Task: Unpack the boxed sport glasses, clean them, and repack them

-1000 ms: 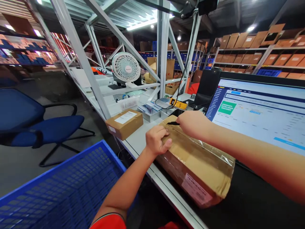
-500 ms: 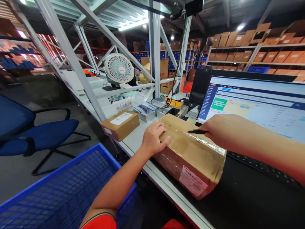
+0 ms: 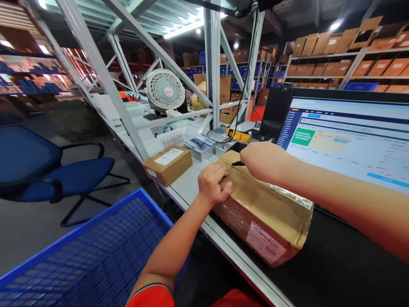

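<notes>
The taped cardboard box (image 3: 265, 204) lies lengthwise on the table (image 3: 188, 183), its near end overhanging the black mat (image 3: 335, 264) beside the table's front edge, with a pink shipping label on the side facing the person. The left hand (image 3: 212, 184) clamps over the box's far left corner, fingers curled onto the top flap and thumb pressed against the side. The right hand (image 3: 266, 161) is closed around a thin black tool (image 3: 238, 163), likely a cutter or pen, whose tip meets the taped seam at the far end of the box; what kind of tool it is cannot be told.

The tip sits just beside the left fingers, so a slip along the glossy tape could run it into them. A deep push could also reach the contents, and the box might skid on the smooth surface if the left grip loosens.

The table is pale grey with a metal rim. A smaller labelled carton (image 3: 168, 165) rests to the left, well apart from the hands, with a white basket (image 3: 172, 137), a tray of small items (image 3: 201, 147) and a desk fan (image 3: 165, 90) behind. A monitor (image 3: 348, 140) glows on the right. A blue crate (image 3: 86, 256) and a blue chair (image 3: 47, 170) stand near; warehouse shelves (image 3: 335, 68) of cartons fill the background.
</notes>
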Action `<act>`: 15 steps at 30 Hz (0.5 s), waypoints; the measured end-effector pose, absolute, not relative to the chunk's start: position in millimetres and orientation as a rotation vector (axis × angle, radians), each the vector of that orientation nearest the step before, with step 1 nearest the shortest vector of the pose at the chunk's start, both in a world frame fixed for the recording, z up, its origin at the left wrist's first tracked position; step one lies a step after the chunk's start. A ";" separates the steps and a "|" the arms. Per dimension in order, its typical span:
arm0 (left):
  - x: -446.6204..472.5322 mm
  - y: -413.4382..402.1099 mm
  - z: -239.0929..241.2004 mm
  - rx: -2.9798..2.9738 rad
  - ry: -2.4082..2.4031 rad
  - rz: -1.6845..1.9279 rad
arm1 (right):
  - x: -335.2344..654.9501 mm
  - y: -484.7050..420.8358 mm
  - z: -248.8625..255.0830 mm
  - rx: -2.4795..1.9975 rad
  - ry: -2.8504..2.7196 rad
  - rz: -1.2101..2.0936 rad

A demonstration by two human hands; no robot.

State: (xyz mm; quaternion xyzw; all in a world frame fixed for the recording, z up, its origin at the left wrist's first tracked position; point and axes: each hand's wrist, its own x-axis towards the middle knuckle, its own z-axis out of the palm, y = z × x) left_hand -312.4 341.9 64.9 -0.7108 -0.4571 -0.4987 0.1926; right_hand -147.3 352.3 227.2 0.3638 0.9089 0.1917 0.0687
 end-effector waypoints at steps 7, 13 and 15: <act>-313.3 343.3 65.2 -2.014 -1.254 -1.436 | -121.6 333.7 228.0 1.080 2.681 0.612; -314.1 342.3 64.7 -2.011 -1.266 -1.415 | -87.6 330.7 216.4 1.104 2.670 0.623; -315.1 340.6 67.5 -2.029 -1.266 -1.385 | -75.6 327.4 214.0 1.116 2.681 0.616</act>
